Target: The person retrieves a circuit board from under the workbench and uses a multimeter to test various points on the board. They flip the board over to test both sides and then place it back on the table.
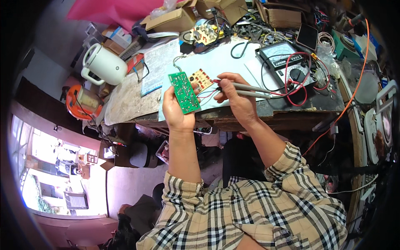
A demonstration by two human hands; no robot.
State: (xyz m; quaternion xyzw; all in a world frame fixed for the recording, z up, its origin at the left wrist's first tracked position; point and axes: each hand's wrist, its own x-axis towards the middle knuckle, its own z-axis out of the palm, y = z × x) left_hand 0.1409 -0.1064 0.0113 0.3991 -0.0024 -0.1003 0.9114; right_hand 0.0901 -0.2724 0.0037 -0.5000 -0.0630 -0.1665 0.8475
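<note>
My left hand (178, 116) holds a green circuit board (184, 93) tilted up over the front of the table, its fingers wrapped behind the board. Just right of it is a tan board (203, 79) with small red and dark parts, joined by thin red and dark wires. My right hand (238, 100) grips two grey test probes (256, 91) together, much like chopsticks. Their tips point at the tan board; whether they touch it I cannot tell. Red and black leads run from the probes toward an analog multimeter (287, 62) on the right.
White paper (233, 58) and a printed sheet (157, 62) cover part of the table. At left stand a white kettle (109, 68) and an orange reel (74, 104). Cardboard boxes (171, 20), loose parts and a phone (307, 35) crowd the back. An orange cord (361, 79) hangs at right.
</note>
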